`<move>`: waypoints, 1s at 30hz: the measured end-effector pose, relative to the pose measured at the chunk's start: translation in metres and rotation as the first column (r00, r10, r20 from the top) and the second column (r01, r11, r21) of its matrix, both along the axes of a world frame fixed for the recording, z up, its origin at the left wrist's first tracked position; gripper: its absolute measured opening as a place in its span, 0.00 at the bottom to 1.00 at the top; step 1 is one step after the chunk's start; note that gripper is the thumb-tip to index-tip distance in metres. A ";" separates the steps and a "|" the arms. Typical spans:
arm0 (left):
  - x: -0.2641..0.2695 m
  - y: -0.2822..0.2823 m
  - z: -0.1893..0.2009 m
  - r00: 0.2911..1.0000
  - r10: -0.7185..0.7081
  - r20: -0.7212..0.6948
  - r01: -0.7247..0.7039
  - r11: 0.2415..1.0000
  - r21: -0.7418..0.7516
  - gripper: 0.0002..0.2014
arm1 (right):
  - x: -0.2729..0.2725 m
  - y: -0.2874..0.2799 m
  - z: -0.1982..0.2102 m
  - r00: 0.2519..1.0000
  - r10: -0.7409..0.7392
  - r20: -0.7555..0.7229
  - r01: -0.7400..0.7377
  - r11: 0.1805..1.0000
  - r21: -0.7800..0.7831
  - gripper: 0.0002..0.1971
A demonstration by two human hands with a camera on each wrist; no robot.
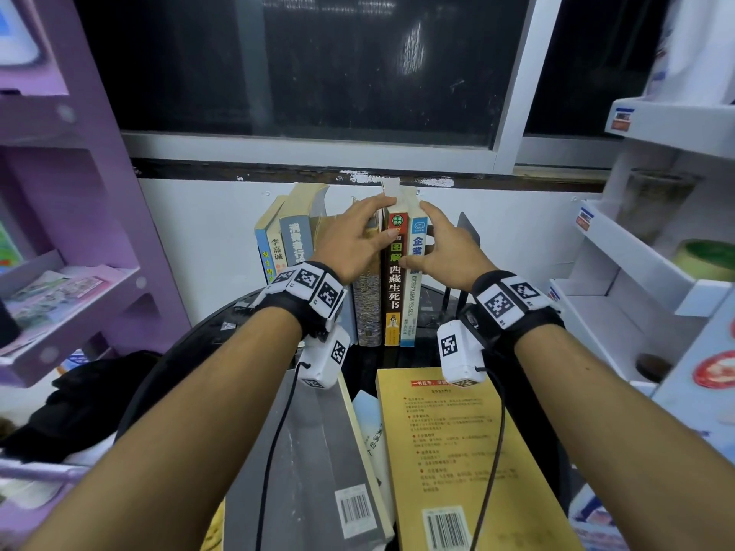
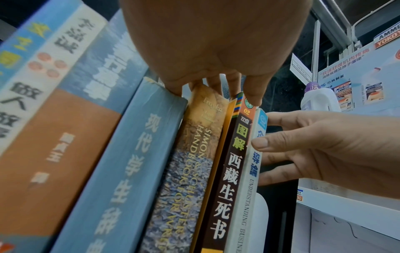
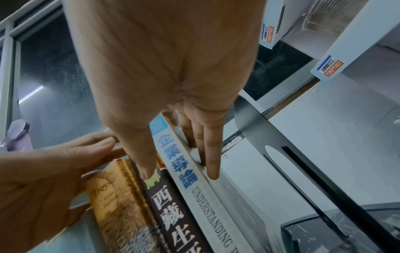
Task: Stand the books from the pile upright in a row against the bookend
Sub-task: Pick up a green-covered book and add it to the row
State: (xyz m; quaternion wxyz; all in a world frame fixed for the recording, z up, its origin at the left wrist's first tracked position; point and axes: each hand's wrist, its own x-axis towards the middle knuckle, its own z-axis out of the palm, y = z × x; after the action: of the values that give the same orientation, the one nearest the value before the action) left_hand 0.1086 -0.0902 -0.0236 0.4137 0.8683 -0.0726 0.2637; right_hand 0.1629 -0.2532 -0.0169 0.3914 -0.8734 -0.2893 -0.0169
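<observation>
Books (image 1: 391, 272) stand upright in a row on the round table (image 1: 207, 336), the bookend (image 1: 467, 232) just right of them and apart. The left hand (image 1: 354, 240) presses spread fingers over their tops; the right hand (image 1: 445, 248) pinches the white book (image 1: 413, 288). More books (image 1: 449, 451) lie flat nearer.

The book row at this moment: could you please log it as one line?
left hand: steadying upright books | right hand: pinching white book | bookend: apart, right | pile: remains
</observation>
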 end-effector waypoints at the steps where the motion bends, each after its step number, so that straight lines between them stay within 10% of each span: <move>1: -0.004 -0.001 0.000 1.000 0.006 0.006 -0.006 1.000 0.006 0.22 | -0.002 -0.001 0.000 1.000 -0.002 -0.003 0.002 1.000 0.006 0.47; 14: -0.066 0.005 -0.014 0.995 0.079 0.063 -0.079 0.997 -0.006 0.17 | -0.065 -0.018 0.001 1.000 -0.029 -0.005 0.029 0.999 0.037 0.37; 20: -0.097 0.018 -0.029 0.972 0.145 -0.182 -0.145 0.989 0.016 0.20 | -0.095 -0.012 -0.010 0.996 -0.005 -0.089 -0.006 0.993 -0.121 0.38; 30: -0.139 0.052 -0.063 0.669 0.297 -0.681 -0.185 0.954 0.235 0.26 | -0.133 0.033 -0.046 0.962 0.080 -0.261 -0.195 0.871 -0.451 0.42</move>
State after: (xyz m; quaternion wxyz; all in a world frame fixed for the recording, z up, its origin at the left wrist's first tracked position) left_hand -0.0300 -0.0385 -0.0869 0.3065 0.9319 0.1888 -0.0442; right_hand 0.0304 -0.2200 -0.0634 0.1981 -0.9151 -0.2983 0.1851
